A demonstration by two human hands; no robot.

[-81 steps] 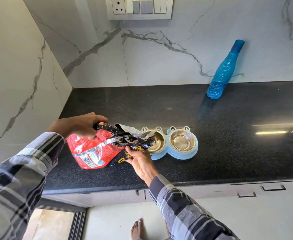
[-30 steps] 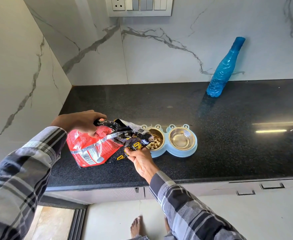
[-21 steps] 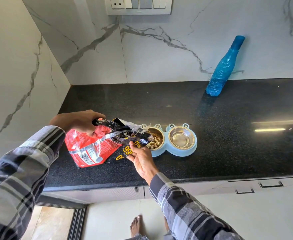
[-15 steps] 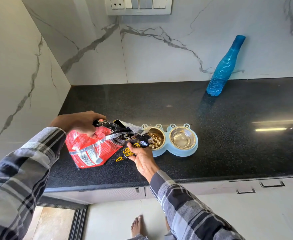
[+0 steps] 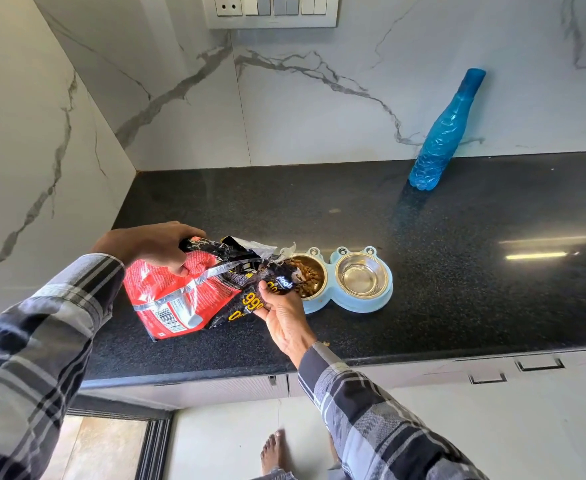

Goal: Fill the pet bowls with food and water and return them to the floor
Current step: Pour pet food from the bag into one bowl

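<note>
While you tip the food bag [image 5: 187, 292] on its side, its torn open end sits right at the edge of the left bowl [image 5: 309, 277], and that bowl has brown food bits [image 5: 308, 273] in it. Both bowls sit in one light blue holder [image 5: 361, 304] on the black counter [image 5: 458, 271], near the front edge. The right bowl [image 5: 361, 279] is shiny metal, and you cannot tell if there is any water in it. Your left hand [image 5: 153, 245] is curled over the top back part of the bag and grips the crumpled dark fold there. Your right hand [image 5: 283, 315] is under the front part of the bag, with your thumb pressed on the black part with yellow numbers, so you pinch the bag between thumb and fingers. The bag's red bottom end rests on the counter, close to your left sleeve [image 5: 42, 341]. A blue bottle [image 5: 440, 140] stands well apart from the bowls, at the back of the counter, and it leans against the white marble wall [image 5: 319, 116]. A switch plate [image 5: 271, 10] is high on that wall. Your bare foot [image 5: 272, 452] is on the floor below the counter.
</note>
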